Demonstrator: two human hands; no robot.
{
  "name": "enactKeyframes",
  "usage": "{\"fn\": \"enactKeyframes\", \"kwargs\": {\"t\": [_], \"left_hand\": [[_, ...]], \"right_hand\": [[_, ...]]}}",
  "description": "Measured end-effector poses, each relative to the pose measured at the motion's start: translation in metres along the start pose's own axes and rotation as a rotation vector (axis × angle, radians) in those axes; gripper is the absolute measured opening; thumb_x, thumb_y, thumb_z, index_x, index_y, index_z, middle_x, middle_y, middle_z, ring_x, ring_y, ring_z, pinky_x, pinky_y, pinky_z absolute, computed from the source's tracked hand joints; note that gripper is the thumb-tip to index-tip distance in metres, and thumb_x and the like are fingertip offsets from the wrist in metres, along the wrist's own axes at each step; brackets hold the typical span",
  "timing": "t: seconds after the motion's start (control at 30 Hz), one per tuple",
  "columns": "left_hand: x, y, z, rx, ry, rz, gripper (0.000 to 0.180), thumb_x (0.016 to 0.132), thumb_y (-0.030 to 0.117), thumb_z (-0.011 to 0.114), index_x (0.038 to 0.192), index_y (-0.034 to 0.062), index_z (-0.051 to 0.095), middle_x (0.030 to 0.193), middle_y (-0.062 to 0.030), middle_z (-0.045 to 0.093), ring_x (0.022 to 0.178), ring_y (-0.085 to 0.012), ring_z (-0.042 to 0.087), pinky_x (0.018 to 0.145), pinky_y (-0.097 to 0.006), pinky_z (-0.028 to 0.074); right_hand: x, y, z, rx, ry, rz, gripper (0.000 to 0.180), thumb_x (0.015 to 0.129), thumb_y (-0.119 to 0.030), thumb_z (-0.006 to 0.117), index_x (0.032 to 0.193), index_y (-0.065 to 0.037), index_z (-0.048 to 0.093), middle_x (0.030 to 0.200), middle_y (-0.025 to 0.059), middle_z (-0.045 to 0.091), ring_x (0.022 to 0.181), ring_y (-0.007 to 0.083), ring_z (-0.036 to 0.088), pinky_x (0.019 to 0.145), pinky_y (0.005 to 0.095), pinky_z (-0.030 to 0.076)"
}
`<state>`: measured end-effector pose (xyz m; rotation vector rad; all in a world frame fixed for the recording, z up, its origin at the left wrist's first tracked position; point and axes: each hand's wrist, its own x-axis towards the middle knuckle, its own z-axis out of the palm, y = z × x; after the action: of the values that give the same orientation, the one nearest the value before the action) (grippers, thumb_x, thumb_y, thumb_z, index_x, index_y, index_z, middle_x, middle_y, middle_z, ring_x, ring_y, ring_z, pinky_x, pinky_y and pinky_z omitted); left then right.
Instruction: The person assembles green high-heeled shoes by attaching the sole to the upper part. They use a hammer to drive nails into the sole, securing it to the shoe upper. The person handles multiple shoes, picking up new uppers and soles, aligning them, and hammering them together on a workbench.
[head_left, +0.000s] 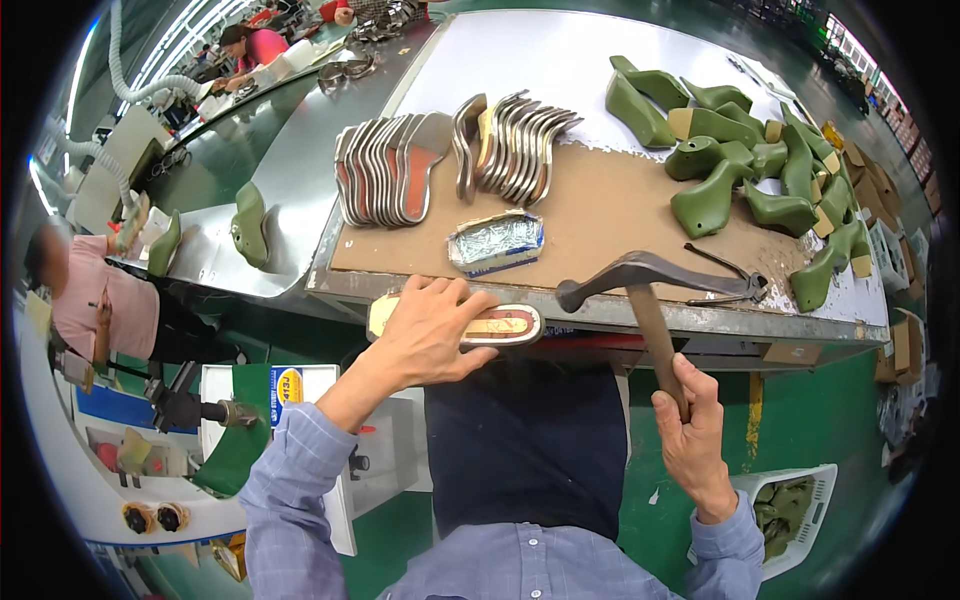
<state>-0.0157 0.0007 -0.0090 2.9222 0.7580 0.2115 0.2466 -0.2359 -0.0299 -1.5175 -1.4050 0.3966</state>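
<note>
**Insole held at the table edge, hammer gripped beside it**

The shoe last with its insole (495, 326) lies sole-up at the near edge of the table (620, 318), just in front of the person's lap. The left hand (430, 330) lies over its left half, fingers spread across the top and thumb curled around the near side, so the grip presses the piece down rather than pinching it. The tan heel end shows to the left of the hand, the metal-rimmed toe end to the right.

The right hand (690, 425) is closed in a fist around the wooden handle of a hammer (640, 285). The handle rises from the fist up to a dark metal head, which sits above the table's front edge, just right of the insole and apart from it.

Dark pincers (735, 280) lie on the brown board (600, 215) just behind the hammer head. A small open box of nails (497, 243) sits on the board behind the left hand. Farther back stand two fanned rows of metal-edged insoles (450, 160). A heap of green shoe lasts (750, 160) fills the right side of the table. Other people work at a bench to the left.
</note>
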Motion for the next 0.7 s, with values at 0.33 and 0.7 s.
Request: {"fn": "enactKeyframes", "kwargs": {"t": [0.33,0.7], "left_hand": [[-0.006,0.006,0.001,0.017,-0.017,-0.063,0.052,0.078,0.043,0.077,0.117,0.0120,0.060,0.102,-0.0105,0.061,0.100,-0.0284,0.059,0.088,-0.043,0.041],[-0.008,0.006,0.002,0.011,-0.026,-0.074,0.049,0.080,0.043,0.076,0.113,0.0100,0.059,0.100,-0.0101,0.058,0.100,-0.0293,0.059,0.086,-0.044,0.042]], "right_hand": [[0.032,-0.041,-0.021,-0.013,0.043,-0.284,0.047,0.092,0.008,0.064,0.135,0.001,0.047,0.115,0.0150,0.062,0.083,0.0138,0.062,0.070,0.0273,0.052],[0.058,-0.045,-0.004,-0.199,-0.056,-0.187,0.038,0.092,-0.004,0.069,0.129,-0.001,0.061,0.106,0.0216,0.071,0.088,0.0272,0.073,0.065,0.0352,0.056]]}}
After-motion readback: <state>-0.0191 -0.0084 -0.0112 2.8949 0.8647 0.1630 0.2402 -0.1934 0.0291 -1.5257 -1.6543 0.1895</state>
